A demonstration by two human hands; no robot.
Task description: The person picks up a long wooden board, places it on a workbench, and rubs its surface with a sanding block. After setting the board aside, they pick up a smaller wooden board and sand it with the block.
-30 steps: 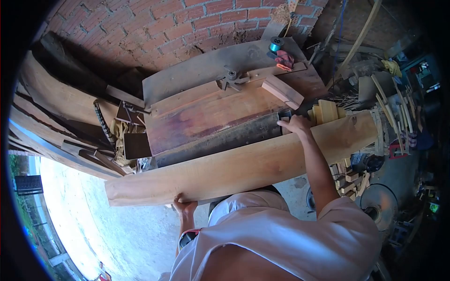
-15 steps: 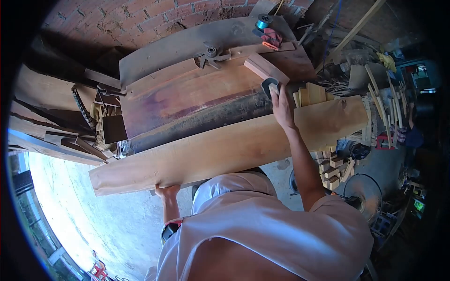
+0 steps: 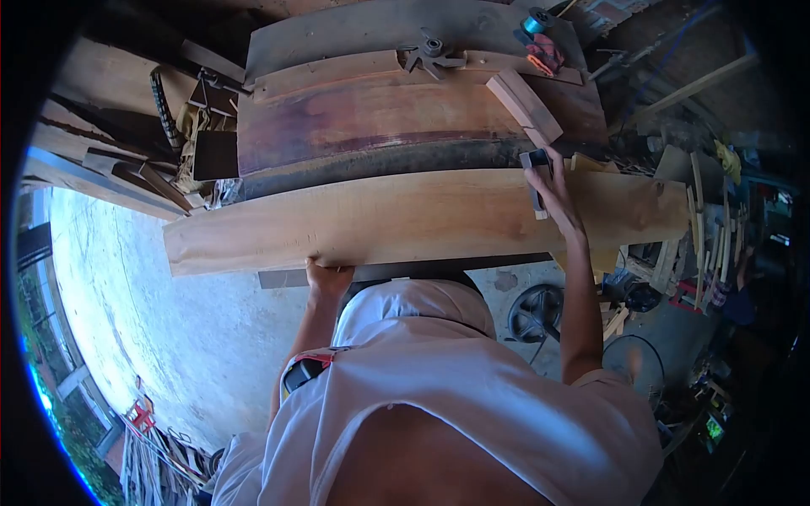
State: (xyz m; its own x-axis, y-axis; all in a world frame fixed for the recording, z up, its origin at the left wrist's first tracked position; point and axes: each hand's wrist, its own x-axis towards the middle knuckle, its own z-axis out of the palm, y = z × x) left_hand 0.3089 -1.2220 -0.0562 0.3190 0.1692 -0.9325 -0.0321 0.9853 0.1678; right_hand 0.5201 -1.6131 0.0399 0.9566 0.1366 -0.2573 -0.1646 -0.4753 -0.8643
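Note:
A long pale wooden board point(image 3: 380, 219) lies across in front of my body, along the near side of the bench. My left hand point(image 3: 329, 277) grips its near edge, left of centre, with the fingers wrapped at the edge. Toward the board's right part, my right hand point(image 3: 557, 196) is closed around a small block point(image 3: 537, 181) with a dark top and a pale lower end. The block is over the board; whether it touches the surface I cannot tell. Just beyond that hand, a reddish wooden piece point(image 3: 525, 105) rests on the bench.
The worn bench top point(image 3: 337, 114) holds a metal star-shaped part point(image 3: 431, 54), a teal spool point(image 3: 537, 21) and a red glove point(image 3: 546, 56). Wood scraps point(image 3: 173, 173) stand at the left. A black wheel point(image 3: 536, 313) is near my right side, with wood strips point(image 3: 717, 219) beyond.
My right hand has moved toward me with the block, from beside the reddish piece to over the board. The view has shifted, and my left hand still holds the board's edge.

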